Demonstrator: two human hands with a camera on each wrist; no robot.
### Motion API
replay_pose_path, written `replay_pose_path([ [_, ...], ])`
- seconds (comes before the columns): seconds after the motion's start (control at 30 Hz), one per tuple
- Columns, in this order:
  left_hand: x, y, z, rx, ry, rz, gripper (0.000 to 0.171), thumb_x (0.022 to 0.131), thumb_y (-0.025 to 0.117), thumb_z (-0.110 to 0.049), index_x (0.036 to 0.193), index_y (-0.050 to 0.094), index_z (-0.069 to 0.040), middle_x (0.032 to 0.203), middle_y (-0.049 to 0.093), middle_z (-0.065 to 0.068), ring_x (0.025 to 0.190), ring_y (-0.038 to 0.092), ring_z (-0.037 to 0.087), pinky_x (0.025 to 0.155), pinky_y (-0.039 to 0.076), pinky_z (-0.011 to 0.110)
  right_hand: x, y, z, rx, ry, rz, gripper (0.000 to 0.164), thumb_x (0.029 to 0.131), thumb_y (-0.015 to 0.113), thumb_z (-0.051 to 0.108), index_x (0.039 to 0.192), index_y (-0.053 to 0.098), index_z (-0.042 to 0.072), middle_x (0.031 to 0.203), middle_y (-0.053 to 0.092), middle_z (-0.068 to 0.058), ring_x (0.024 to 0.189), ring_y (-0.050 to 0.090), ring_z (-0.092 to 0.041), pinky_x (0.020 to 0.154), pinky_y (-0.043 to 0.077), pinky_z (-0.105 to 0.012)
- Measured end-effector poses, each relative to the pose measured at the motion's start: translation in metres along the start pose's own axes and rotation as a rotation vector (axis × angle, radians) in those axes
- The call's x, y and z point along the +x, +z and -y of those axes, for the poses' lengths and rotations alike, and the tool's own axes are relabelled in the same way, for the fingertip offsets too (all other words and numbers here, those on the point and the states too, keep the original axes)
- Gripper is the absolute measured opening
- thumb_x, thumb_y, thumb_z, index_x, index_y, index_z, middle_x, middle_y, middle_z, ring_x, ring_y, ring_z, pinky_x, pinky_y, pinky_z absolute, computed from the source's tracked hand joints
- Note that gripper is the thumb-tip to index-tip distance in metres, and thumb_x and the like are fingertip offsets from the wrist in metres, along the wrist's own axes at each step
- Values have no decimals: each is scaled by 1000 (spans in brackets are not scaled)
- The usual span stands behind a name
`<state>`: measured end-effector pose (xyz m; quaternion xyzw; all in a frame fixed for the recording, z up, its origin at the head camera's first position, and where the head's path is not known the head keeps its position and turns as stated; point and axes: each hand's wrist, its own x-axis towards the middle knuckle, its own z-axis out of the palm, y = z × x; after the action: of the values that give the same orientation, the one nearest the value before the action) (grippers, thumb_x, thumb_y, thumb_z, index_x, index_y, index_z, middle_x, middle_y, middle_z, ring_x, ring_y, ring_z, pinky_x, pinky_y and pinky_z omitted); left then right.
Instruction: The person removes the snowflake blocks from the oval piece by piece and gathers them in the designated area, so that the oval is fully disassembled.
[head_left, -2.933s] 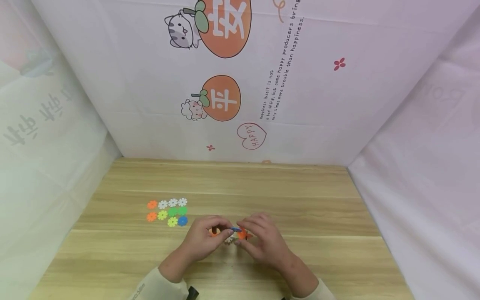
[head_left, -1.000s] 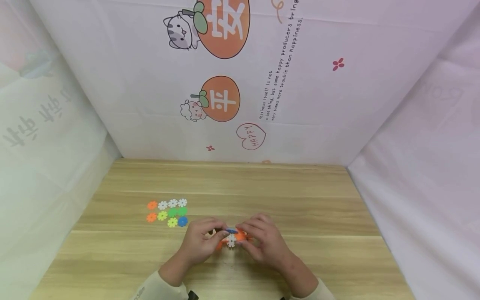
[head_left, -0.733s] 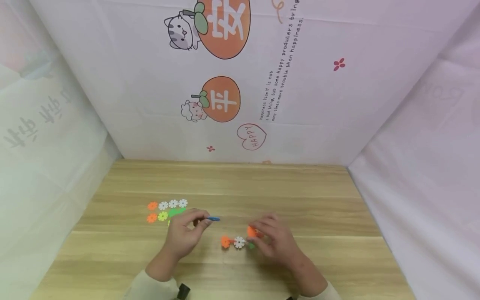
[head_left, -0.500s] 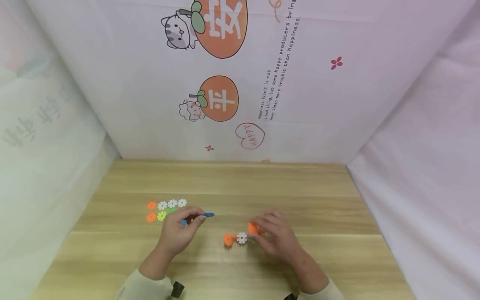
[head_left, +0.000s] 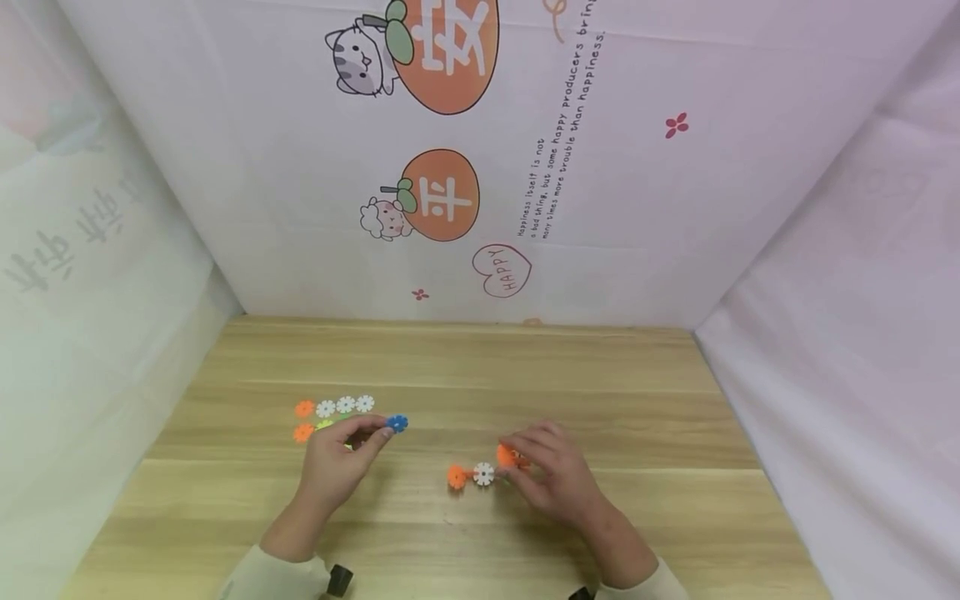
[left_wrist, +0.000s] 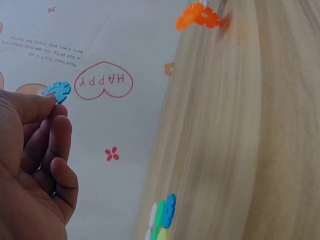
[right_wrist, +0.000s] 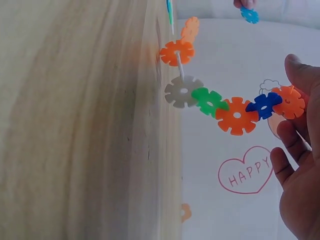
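Thumb and fingers of my left hand (head_left: 330, 467) pinch a blue notched plastic disc (head_left: 397, 423), its flat face showing in the head view. My right hand (head_left: 558, 475) holds one end of a chain of interlocked notched discs, gripping an orange disc (right_wrist: 289, 102). From there the right wrist view shows a dark blue disc (right_wrist: 265, 106), another orange disc (right_wrist: 237, 116), a green disc (right_wrist: 209, 102) and a whitish disc (right_wrist: 184, 91). Two more orange ones end the chain, low near the table. A wide gap separates the blue disc from the chain.
Loose notched discs lie in rows on the wooden table (head_left: 637, 400) at left, with orange (head_left: 303, 408) and white ones (head_left: 346, 405) showing. My left hand partly covers these rows. A printed white cloth (head_left: 600, 275) stands behind, with white sheets at both sides.
The blue disc was held against the chain; my left hand has carried it left, toward the loose discs, and turned its face into view. My right hand has shifted slightly right with the chain.
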<state>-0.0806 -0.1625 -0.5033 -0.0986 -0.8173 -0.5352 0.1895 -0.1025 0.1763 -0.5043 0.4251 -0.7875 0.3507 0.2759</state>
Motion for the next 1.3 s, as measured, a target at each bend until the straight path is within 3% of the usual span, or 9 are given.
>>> replay_pose_path([
  [0.37, -5, -12, 14, 7, -142, -14, 12, 92, 81, -15, 103, 78, -12, 89, 76, -4, 79, 72, 11, 68, 59, 23, 4, 0, 2, 2, -13, 9, 40, 81, 88, 22, 117, 76, 8, 109, 76, -1, 94, 65, -16, 85, 49, -28],
  [0.63, -12, -23, 24, 34, -153, -21, 16, 92, 81, -13, 107, 77, -9, 91, 76, 0, 79, 71, 10, 70, 58, 20, 8, 0, 5, 1, -11, 14, 36, 86, 85, 27, 116, 77, 7, 108, 77, -2, 93, 66, -16, 84, 49, -28],
  [0.8, -15, -32, 29, 91, -186, -19, 14, 93, 80, -14, 106, 77, -9, 90, 75, -1, 79, 69, 9, 71, 57, 20, 6, 1, 6, 0, 6, 23, 36, 87, 85, 27, 115, 77, 8, 109, 77, -1, 94, 65, -16, 84, 49, -27],
  [1.07, -18, -44, 37, 191, -315, -7, 16, 94, 79, -19, 106, 78, -8, 91, 76, 2, 81, 70, 12, 71, 57, 21, 3, 2, 5, -6, 28, 37, 37, 87, 85, 27, 119, 76, 9, 111, 76, 0, 98, 65, -16, 84, 52, -33],
  [1.3, -18, -57, 45, 271, -412, -34, 19, 96, 76, -22, 109, 77, -8, 96, 76, 6, 86, 70, 17, 71, 55, 20, 4, 4, 4, -9, 27, 32, 41, 81, 88, 22, 118, 76, 10, 110, 76, 1, 96, 65, -15, 83, 50, -32],
])
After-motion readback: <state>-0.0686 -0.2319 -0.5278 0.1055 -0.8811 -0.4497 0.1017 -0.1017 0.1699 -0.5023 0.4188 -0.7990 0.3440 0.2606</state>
